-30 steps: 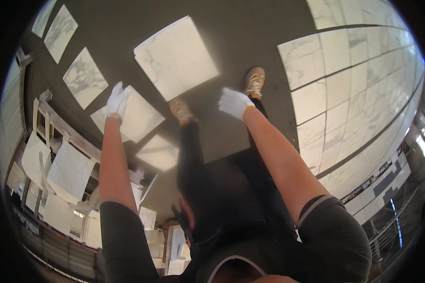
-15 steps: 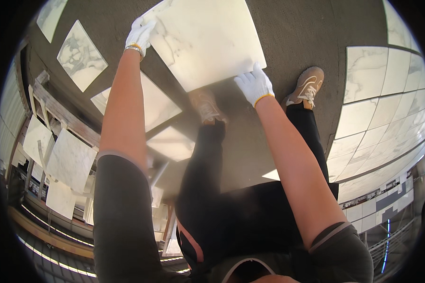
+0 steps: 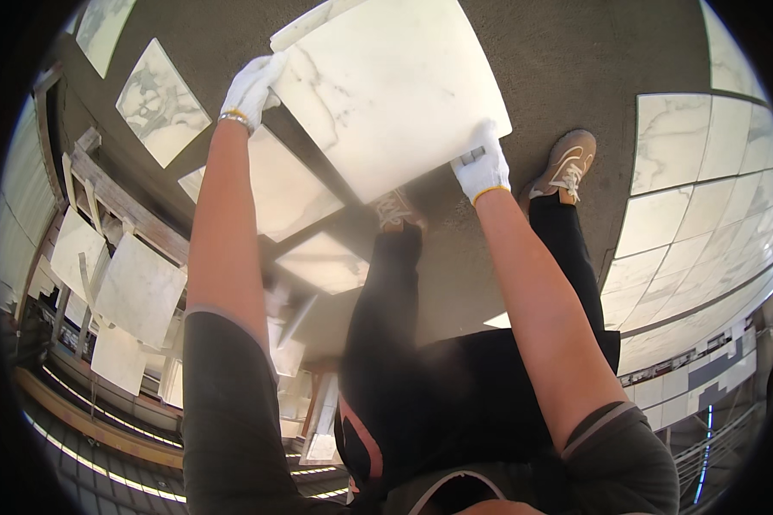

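Note:
A large white marble tile (image 3: 395,99) with faint grey veins is held up in front of me. My left hand (image 3: 251,90), in a white knitted glove, is closed on its left edge. On the near right edge, close to the corner, my gloved right hand (image 3: 483,165) grips the same tile, thumb on its top face. Beyond the held tile, a strip of another pale veined tile (image 3: 313,24) shows, mostly hidden. The fingers beneath the tile are out of sight.
Loose marble tiles lie on the grey floor (image 3: 558,51) to the left, among them a grey-veined tile (image 3: 161,103) and a plainer tile (image 3: 292,193). Rows of laid tiles (image 3: 661,215) cover the right side. A wooden rack (image 3: 129,206) with slabs stands far left. My shoes (image 3: 567,163) are below.
The held tile has come nearer to me and slightly right, both hands moving with it. A strip of another tile now shows past its far left edge.

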The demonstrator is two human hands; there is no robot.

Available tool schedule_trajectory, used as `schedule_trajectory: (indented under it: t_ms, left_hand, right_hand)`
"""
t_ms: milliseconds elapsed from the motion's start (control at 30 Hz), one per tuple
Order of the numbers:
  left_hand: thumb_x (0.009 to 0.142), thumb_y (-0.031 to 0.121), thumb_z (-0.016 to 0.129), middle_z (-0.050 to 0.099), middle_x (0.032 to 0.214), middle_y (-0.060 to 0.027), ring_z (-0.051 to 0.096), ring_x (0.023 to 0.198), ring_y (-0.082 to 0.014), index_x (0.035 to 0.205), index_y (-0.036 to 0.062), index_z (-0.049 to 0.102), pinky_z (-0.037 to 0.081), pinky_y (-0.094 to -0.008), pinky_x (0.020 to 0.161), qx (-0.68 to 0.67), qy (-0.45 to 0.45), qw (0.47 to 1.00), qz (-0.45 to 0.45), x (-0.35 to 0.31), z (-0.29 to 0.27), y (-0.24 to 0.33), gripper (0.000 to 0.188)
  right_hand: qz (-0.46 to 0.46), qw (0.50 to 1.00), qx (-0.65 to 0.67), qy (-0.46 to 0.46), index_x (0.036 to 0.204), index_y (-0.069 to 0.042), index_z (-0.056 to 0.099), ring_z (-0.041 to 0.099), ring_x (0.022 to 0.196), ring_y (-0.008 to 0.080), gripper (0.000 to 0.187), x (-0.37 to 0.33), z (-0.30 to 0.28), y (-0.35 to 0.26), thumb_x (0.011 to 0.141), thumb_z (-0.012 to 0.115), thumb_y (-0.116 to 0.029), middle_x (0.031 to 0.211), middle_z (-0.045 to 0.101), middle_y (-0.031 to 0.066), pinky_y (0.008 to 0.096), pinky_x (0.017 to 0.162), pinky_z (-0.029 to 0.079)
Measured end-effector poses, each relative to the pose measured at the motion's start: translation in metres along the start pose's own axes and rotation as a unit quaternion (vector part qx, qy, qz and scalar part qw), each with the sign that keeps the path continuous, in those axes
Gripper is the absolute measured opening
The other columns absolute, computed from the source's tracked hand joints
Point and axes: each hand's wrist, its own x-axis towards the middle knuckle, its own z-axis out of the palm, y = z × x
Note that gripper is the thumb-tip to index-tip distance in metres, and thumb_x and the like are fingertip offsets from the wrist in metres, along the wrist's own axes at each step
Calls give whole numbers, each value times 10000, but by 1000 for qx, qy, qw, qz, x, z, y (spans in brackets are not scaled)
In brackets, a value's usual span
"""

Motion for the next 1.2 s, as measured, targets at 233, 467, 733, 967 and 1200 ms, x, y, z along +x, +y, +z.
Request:
schedule_trajectory:
  t_ms: [233, 467, 733, 967, 1200]
  left_hand:
    - [897, 360, 689, 681, 921, -5, 616, 787, -75, 1060, 61, 681, 496, -243, 567, 25, -227, 974, -5, -109, 0, 87, 340]
    - [889, 305, 702, 642, 959, -22, 611, 860, -114, 1035, 37, 669, 528, -264, 659, 13, -184, 982, -36, -207, 30, 172, 308]
    - [951, 295, 644, 676, 1124, -63, 672, 959, -136, 1262, 35, 578, 584, -274, 719, 7, -262, 963, -66, -300, 79, 316, 411]
    - [959, 235, 639, 665, 1174, -78, 716, 832, -212, 1314, 46, 570, 588, -313, 713, 101, -302, 946, -54, -320, 173, 440, 407]
    - [962, 307, 635, 623, 1239, -58, 650, 966, -161, 1366, 34, 519, 563, -355, 813, 202, -406, 891, -9, -219, 241, 498, 501]
  right_hand:
    - [98, 978, 178, 50, 1354, -56, 544, 560, 1209, 277, 504, -97, 38, -57, 960, 667, -345, 1348, 596, 88, 423, 1058, 425]
    - [118, 977, 134, 120, 1322, 16, 563, 593, 1148, 307, 463, -201, 14, -142, 948, 666, -237, 1281, 629, 148, 419, 1017, 448]
    - [-35, 967, 234, 92, 1286, 58, 590, 604, 1040, 242, 508, -261, -53, -285, 943, 621, -315, 1181, 650, 140, 356, 925, 469]
    - [-168, 948, 188, 196, 1178, 73, 659, 601, 950, 198, 547, -243, -123, -381, 922, 631, -409, 1091, 685, 121, 340, 875, 471]
    - [-205, 916, 262, 225, 1168, 89, 658, 607, 940, 185, 512, -162, -143, -408, 941, 617, -367, 1059, 697, 119, 323, 864, 473]
